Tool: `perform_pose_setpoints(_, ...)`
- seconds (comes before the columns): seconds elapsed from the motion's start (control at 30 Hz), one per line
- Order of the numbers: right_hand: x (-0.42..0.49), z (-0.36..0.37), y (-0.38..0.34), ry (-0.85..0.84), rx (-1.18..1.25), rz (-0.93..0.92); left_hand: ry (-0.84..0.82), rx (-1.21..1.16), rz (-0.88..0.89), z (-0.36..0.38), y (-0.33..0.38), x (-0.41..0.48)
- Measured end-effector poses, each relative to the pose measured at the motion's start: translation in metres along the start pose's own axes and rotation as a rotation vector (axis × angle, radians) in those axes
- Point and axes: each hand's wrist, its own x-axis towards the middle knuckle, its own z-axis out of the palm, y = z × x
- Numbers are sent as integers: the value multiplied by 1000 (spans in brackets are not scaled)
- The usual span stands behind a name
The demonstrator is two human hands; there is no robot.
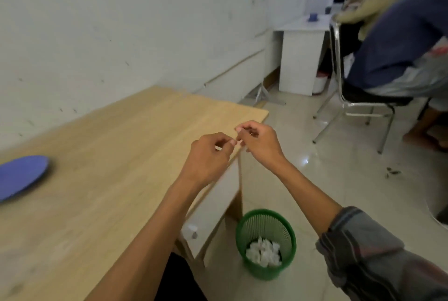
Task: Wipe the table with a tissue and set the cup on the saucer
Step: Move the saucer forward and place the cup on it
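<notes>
both forearms reach out from the bottom edge, the right one coming out of a pushed-up grey sleeve. left hand and right hand meet over the right edge of the wooden table, fingers curled in, thumb and forefinger tips of each hand nearly touching the other's. something pale and very small seems to sit between them, perhaps a scrap of tissue, but blur makes it too small to tell, and whether either hand truly pinches it i cannot tell. on the floor below, just beside the table's side panel, stands a green bin with crumpled white tissues in its bottom. at the left edge of view lies a blue saucer on the table, well apart from the hands; no cup shows anywhere in view. wiping looks about done, judging by the bin, with the cup step not yet done. the risk from here: a scrap dropped from this spot could land on the table edge or the floor rather than the bin, since the hands sit partly over the tabletop, and the cup must be found out of view.
</notes>
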Motion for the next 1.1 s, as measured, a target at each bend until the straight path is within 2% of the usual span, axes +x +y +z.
perform_pose_setpoints(0.13,12,57,-45,-116,4,-109,195,-108,-50,-67,-15,-8)
perform_pose_setpoints(0.27,16,132,-72,-270,59,-141,341,-149,-139,-128,-55,-24)
perform_pose_setpoints(0.5,15,270,-94,-596,136,23,553,-355,-424,-232,-141,-64)
perform_pose_setpoints(0.63,17,341,-100,-741,206,178,666,-341,-547,-277,-194,-86)
perform_pose_setpoints(0.93,35,428,-90,-734,145,382,964,-216,-723,-318,-277,-86)
perform_pose_setpoints(1.1,39,444,-92,-792,189,428,966,-216,-782,-328,-303,-77)
